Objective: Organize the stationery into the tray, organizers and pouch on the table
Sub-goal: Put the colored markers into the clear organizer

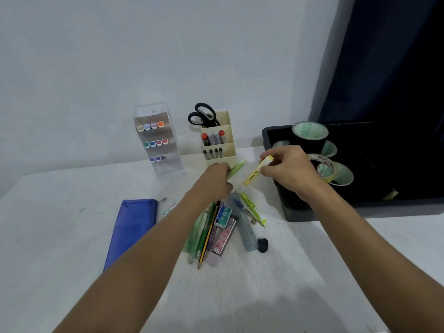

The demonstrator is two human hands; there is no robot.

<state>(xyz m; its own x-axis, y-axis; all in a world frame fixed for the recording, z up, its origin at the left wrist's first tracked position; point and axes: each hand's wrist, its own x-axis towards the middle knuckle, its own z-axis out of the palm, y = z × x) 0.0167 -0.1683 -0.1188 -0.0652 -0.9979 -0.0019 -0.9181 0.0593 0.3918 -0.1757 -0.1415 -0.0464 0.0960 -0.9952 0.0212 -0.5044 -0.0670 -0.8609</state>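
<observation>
Centre of frame, left to right: my left hand curls its fingers around a green highlighter before the cream organizer; my right hand pinches a yellow highlighter beside the black tray, above the tabletop.
</observation>
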